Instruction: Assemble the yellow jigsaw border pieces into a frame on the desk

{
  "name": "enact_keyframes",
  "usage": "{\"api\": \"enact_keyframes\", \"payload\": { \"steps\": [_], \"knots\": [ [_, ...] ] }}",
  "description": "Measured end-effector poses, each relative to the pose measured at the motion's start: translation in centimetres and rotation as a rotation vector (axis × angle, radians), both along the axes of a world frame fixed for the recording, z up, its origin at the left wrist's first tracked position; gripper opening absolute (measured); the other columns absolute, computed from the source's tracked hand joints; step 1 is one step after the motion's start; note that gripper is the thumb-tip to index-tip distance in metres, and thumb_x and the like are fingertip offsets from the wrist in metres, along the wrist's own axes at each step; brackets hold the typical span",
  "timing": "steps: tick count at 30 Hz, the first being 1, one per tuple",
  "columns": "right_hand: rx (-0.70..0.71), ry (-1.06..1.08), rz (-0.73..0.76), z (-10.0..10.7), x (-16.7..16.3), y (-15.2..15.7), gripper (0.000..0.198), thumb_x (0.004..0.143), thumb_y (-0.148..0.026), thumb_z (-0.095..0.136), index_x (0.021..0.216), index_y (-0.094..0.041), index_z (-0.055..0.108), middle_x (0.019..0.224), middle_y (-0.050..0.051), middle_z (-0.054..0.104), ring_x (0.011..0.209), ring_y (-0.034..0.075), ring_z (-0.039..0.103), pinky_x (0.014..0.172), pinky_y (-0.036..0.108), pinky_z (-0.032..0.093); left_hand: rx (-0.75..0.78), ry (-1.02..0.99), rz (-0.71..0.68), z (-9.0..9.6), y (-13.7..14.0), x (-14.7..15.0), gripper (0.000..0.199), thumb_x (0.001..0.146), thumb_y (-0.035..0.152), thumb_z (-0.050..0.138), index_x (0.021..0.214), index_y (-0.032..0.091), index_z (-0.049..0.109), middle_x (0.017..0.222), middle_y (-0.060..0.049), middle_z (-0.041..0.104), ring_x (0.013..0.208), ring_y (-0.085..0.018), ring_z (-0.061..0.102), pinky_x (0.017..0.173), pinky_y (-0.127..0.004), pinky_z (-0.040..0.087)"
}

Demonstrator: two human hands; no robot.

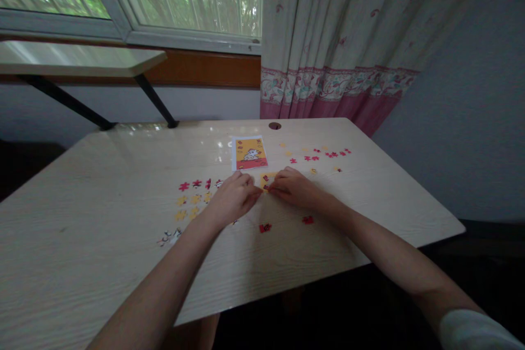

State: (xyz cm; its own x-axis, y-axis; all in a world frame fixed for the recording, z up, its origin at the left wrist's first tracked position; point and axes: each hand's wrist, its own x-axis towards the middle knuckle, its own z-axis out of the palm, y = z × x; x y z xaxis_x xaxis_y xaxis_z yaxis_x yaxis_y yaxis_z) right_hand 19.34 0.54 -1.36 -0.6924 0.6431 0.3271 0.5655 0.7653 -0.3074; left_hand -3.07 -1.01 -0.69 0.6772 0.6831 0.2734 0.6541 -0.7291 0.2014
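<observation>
Puzzle pieces joined into a small yellow cluster (pixel 266 180) lie on the pale wooden surface (pixel 102 213), just in front of a reference card (pixel 249 153) that shows a white animal on yellow and red. The cluster is too small and too covered to tell which way its long side runs.

From the head camera, the left hand (pixel 233 197) rests knuckles up with fingers curled loosely, its fingertips touching the cluster's left edge. The right hand (pixel 294 187) lies likewise, fingers bent and pressed down at the cluster's right edge. Whether either hand pinches a piece cannot be told. The two hands nearly meet over the cluster.

Loose red and yellow pieces (pixel 192 197) sit in rows left of the left hand; two red pieces (pixel 264 227) lie nearer the person. More red pieces (pixel 328 154) are strung out to the right of the card.
</observation>
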Motion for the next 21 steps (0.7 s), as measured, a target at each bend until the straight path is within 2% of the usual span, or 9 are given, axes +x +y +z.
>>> {"api": "enact_keyframes", "payload": {
  "steps": [5,10,21],
  "knots": [
    [-0.035,0.046,-0.056,-0.3,3.9,2.4,0.013,0.083,-0.021,0.059,0.093,-0.018,0.067,0.090,0.007,0.066,0.088,0.018,0.056,0.084,0.034,0.041,-0.011,-0.003,0.004,0.1,0.0,0.0,0.024,0.085,0.020,0.049,0.099,0.019,0.068,0.084,-0.007,0.057,0.083,-0.022,0.048,0.074,-0.035,0.043],
    [-0.113,-0.007,-0.130,-0.5,7.0,4.0,0.025,0.079,-0.027,0.066,0.102,-0.015,0.067,0.098,0.011,0.064,0.093,0.020,0.056,0.085,0.036,0.042,-0.004,0.017,0.029,-0.1,0.1,0.0,0.028,0.086,0.018,0.046,0.106,0.016,0.066,0.086,-0.010,0.057,0.085,-0.023,0.049,0.075,-0.038,0.044],
    [-0.168,-0.065,-0.123,-0.6,6.3,3.6,0.027,0.082,-0.027,0.063,0.108,-0.021,0.068,0.099,0.009,0.064,0.093,0.019,0.055,0.084,0.034,0.042,0.009,0.054,0.037,-0.1,0.1,0.0,0.026,0.087,0.018,0.047,0.102,0.017,0.068,0.085,-0.009,0.057,0.084,-0.022,0.049,0.076,-0.037,0.044]
  ]
}}
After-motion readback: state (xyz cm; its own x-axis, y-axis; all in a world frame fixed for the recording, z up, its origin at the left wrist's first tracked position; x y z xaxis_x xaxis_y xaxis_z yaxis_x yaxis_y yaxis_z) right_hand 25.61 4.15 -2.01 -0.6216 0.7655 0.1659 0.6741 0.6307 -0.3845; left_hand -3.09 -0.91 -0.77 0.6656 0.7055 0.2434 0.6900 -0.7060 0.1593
